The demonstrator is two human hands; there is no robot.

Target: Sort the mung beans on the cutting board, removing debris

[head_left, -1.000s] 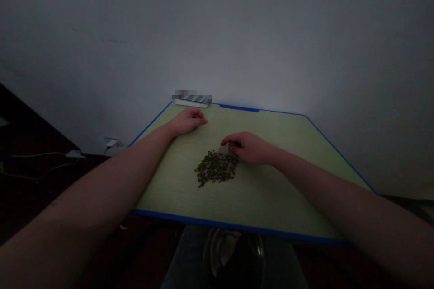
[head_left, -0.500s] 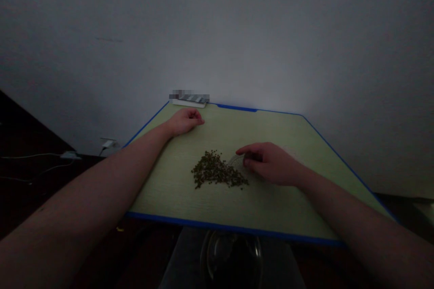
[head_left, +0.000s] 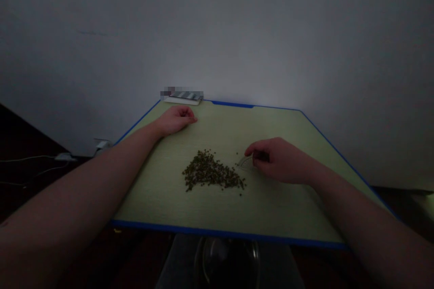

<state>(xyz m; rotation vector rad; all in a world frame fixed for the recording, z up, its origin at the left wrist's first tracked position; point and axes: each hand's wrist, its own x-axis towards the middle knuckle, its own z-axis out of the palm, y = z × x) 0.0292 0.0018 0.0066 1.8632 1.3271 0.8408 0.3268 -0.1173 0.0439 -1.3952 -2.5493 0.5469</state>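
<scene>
**Right hand (head_left: pixel 281 160) pinches a clear plastic protractor (head_left: pixel 244 164) beside a pile of small dark-green seeds (head_left: pixel 206 171)**

A pale wall (head_left: pixel 217 31) fills the upper frame. Below it, at lower centre, stands a green-topped table with blue edging (head_left: pixel 271 207). A flat white object (head_left: pixel 183 99), partly blurred, sits at its far edge, upper centre. Under the near edge, bottom centre, a glass bowl (head_left: pixel 227 264) shows dark inside.

The seeds lie in a loose, low, roughly triangular pile mid-table. The protractor sits just right of the pile, its clear body hard to see against the tabletop. The right hand grasps it between thumb and curled fingers, close to the table; whether it touches the surface, I cannot tell. A low, pinched hold like this keeps the plastic steady and near the seeds, so fewer are apt to scatter. The left hand (head_left: pixel 176 119) rests clenched at upper left of the table, holding nothing visible.
</scene>
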